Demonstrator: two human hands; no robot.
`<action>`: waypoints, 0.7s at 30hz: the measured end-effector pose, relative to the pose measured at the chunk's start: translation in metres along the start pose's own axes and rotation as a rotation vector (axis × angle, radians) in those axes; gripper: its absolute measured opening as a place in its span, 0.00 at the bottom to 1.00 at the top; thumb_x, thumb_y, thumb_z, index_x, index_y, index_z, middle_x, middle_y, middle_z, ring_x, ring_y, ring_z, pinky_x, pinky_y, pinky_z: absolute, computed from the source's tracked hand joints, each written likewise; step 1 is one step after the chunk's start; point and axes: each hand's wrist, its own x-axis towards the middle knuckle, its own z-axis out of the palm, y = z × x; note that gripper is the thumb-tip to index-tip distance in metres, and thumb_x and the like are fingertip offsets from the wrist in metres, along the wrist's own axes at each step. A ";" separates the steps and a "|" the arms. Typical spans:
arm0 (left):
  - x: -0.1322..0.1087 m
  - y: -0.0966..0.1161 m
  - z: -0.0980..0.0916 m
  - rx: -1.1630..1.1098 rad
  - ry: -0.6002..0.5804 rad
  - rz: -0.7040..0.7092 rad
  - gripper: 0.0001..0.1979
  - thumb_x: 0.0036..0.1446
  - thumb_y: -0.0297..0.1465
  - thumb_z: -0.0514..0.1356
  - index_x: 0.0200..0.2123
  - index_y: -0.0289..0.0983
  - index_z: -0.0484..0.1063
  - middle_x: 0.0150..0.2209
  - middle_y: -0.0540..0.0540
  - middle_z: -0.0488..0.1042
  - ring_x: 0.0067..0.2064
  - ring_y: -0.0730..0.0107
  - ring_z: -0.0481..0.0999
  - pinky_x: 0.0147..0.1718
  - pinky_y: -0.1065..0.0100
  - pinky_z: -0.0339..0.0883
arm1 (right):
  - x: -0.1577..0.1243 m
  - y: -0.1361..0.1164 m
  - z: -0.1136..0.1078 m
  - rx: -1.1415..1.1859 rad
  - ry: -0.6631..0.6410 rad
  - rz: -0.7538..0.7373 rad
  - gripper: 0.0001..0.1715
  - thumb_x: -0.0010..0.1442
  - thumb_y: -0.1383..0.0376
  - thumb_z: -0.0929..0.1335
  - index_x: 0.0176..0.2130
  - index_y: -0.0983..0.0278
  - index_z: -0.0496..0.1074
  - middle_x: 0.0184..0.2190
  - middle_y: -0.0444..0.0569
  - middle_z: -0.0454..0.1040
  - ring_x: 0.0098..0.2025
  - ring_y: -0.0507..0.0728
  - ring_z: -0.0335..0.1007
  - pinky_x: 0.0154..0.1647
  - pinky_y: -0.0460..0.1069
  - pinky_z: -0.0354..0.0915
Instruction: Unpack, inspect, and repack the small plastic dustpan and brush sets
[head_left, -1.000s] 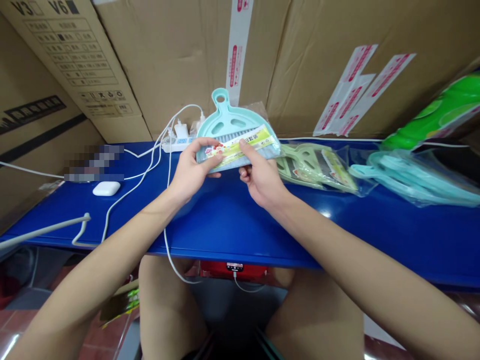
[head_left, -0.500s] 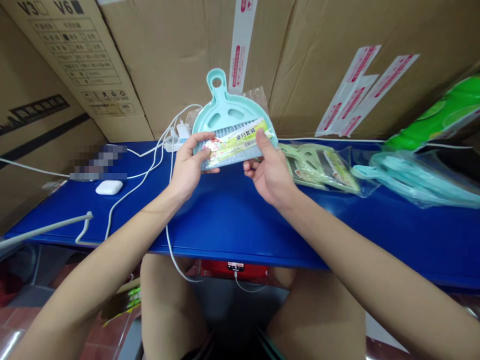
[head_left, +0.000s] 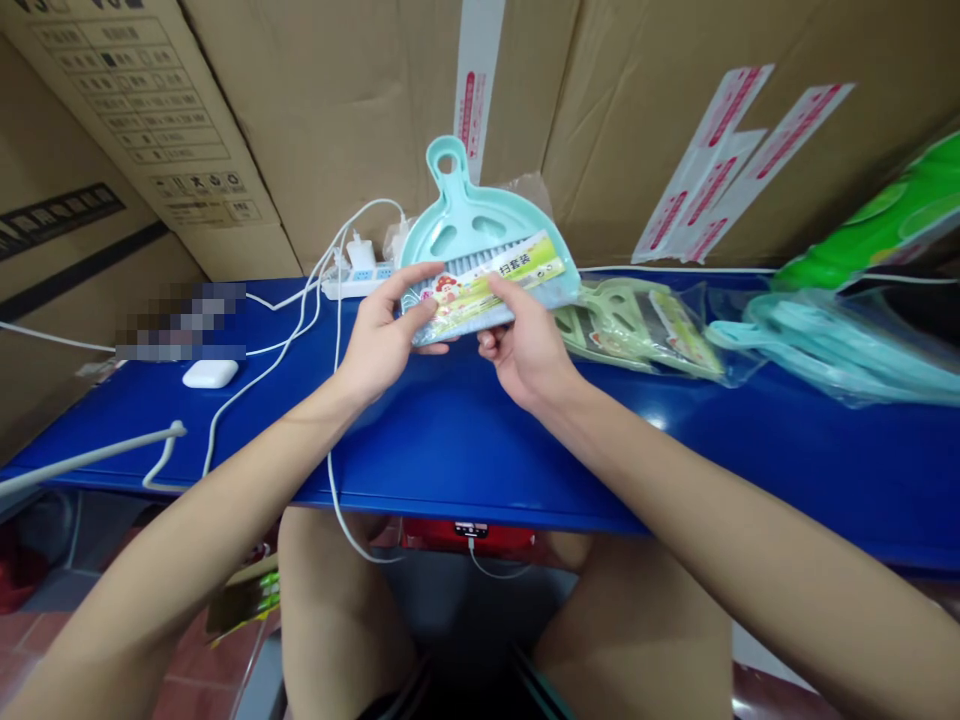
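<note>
Above the blue table, both hands hold a light-blue dustpan (head_left: pixel 495 208) in clear plastic wrap, its looped handle pointing up and away. A small brush (head_left: pixel 487 255) lies in the pan, partly covered by a yellow-green printed label (head_left: pixel 525 267). My left hand (head_left: pixel 379 330) pinches the lower left corner, thumb on top and fingers beneath. My right hand (head_left: pixel 529 345) grips the lower edge right of the middle, its thumb on the label and fingers curled under. To its right lie wrapped green dustpan sets (head_left: pixel 645 325) on the table.
Wrapped light-blue dustpans (head_left: pixel 825 345) and a green package (head_left: pixel 877 220) are at the right. Cardboard boxes (head_left: pixel 360 110) stand behind the table (head_left: pixel 450 440). A power strip (head_left: pixel 349 287), white cables and a white earbud case (head_left: pixel 211 374) are at the left.
The dustpan set has shifted slightly right and turned. My right thumb has moved left along the label, from its right end towards the middle. My left hand keeps its pinch.
</note>
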 end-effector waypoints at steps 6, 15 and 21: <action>-0.001 0.004 0.003 0.015 0.056 -0.086 0.31 0.66 0.35 0.60 0.71 0.40 0.70 0.62 0.37 0.81 0.42 0.63 0.90 0.33 0.64 0.89 | 0.004 -0.004 -0.002 -0.002 0.037 0.017 0.26 0.67 0.43 0.73 0.43 0.63 0.71 0.23 0.38 0.69 0.19 0.43 0.54 0.21 0.43 0.50; -0.001 0.004 -0.002 -0.040 0.038 -0.080 0.32 0.64 0.36 0.64 0.71 0.41 0.71 0.66 0.38 0.78 0.34 0.74 0.86 0.27 0.73 0.84 | 0.016 -0.013 -0.016 -0.023 0.067 -0.023 0.38 0.67 0.32 0.68 0.48 0.63 0.74 0.27 0.43 0.72 0.23 0.44 0.57 0.25 0.44 0.56; 0.000 -0.001 -0.007 -0.026 -0.011 -0.018 0.34 0.62 0.41 0.68 0.70 0.42 0.73 0.71 0.38 0.73 0.50 0.61 0.88 0.34 0.65 0.91 | 0.010 -0.020 -0.018 -0.037 0.015 -0.050 0.38 0.56 0.37 0.78 0.52 0.59 0.74 0.39 0.46 0.83 0.33 0.49 0.72 0.32 0.44 0.65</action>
